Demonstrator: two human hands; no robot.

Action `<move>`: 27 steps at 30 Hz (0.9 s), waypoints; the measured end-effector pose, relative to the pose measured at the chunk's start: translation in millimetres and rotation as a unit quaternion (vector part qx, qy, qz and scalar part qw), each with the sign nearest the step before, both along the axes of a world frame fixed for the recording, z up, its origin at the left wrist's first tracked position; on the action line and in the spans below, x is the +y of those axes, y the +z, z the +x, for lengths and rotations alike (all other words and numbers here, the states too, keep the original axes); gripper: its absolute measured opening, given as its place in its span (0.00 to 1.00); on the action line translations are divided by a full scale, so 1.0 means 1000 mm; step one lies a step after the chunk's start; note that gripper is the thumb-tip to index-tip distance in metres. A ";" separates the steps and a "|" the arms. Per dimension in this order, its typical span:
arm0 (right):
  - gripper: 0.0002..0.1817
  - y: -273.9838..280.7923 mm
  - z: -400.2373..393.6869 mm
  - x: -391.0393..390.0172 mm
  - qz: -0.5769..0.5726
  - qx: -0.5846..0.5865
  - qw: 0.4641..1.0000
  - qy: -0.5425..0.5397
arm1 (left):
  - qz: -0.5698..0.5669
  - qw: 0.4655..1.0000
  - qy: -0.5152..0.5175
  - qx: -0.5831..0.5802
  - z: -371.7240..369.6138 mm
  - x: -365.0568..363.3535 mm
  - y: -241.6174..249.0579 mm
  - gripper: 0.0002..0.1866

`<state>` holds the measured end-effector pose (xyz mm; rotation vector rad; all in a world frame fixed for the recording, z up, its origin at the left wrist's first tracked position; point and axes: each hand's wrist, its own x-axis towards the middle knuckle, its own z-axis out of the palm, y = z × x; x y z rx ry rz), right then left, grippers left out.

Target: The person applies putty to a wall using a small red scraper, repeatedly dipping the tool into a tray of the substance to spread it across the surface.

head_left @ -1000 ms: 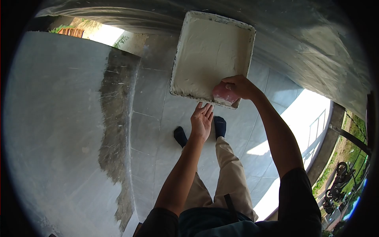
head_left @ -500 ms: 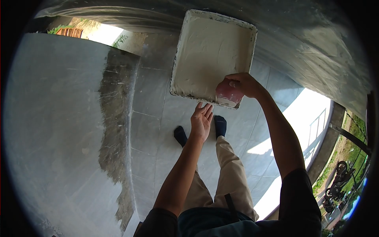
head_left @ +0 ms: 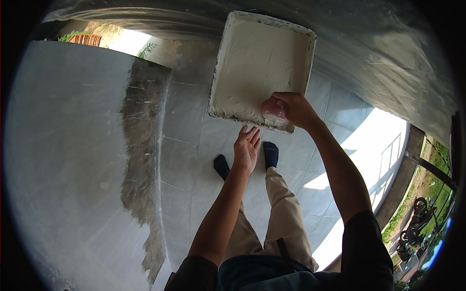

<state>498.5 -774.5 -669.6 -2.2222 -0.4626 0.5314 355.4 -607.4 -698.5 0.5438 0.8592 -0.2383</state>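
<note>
A square tray (head_left: 264,63) of thick off-white paste, its rim crusted with dried material, is in front of me. My right hand (head_left: 294,107) is closed on a flat reddish scraper (head_left: 273,108) over the tray's near right corner. White paste coats the scraper's lower edge, which is at the paste surface. My left hand (head_left: 246,149) is palm up with its fingers stretched out, the fingertips at the tray's near rim. Whether they bear on its underside is hidden.
On the left is a grey wall (head_left: 73,140) with a rough dark strip (head_left: 141,145) along its edge. Grey tiles (head_left: 182,160) cover the floor around my socked feet. Translucent sheeting (head_left: 388,63) hangs at upper right. Motorcycles (head_left: 412,223) stand outside at far right.
My right hand has shifted the scraper slightly left along the tray's near side, and fresh ridges show in the paste there. The left hand and the tray stay nearly where they were.
</note>
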 end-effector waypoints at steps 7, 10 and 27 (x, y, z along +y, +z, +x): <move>0.16 -0.008 -0.003 0.002 -0.007 -0.011 1.000 -0.001 | 0.003 1.000 -0.008 -0.007 -0.003 -0.003 -0.004 0.43; 0.16 -0.012 -0.002 0.003 -0.022 0.012 1.000 0.002 | 0.009 1.000 -0.014 -0.006 -0.003 -0.004 -0.004 0.43; 0.18 -0.031 0.024 -0.004 -0.080 0.117 0.989 0.050 | 0.018 0.999 -0.028 -0.017 -0.010 0.004 -0.012 0.43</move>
